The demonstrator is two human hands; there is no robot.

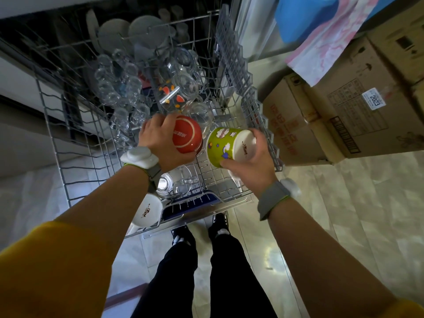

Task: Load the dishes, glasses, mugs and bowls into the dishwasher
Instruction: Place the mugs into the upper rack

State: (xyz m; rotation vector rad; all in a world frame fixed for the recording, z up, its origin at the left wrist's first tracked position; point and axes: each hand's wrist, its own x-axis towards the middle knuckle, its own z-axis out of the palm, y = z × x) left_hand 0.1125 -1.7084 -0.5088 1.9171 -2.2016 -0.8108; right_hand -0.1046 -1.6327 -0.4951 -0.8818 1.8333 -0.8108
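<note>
Fingers of left hand curled over top and far side of red mug, mug tipped with its base toward camera, held above near middle of upper rack. Fingers of right hand wrapped round base end of green mug, thumb pressed on its near side; mug tilted, white base up and to the right, cartoon print on its wall. Red and green mugs just beside each other, whether touching cannot be told. Both forearms reaching forward from yellow sleeves, grey wristbands with white devices on both wrists.

Rack pulled out from dishwasher, wire-framed. Left and middle rows filled with clear glasses, most of them upturned or leaning. Glass with orange and red pattern lying tilted near middle, more clear glasses just beyond the red mug. Pale plates or bowls standing at far edge of rack, blurred. Near edge: a clear glass under left wrist, a white mug at near left corner, base up. Part of a white item showing under right hand.

Cardboard boxes on floor right of rack, pink and blue cloth draped over them.
</note>
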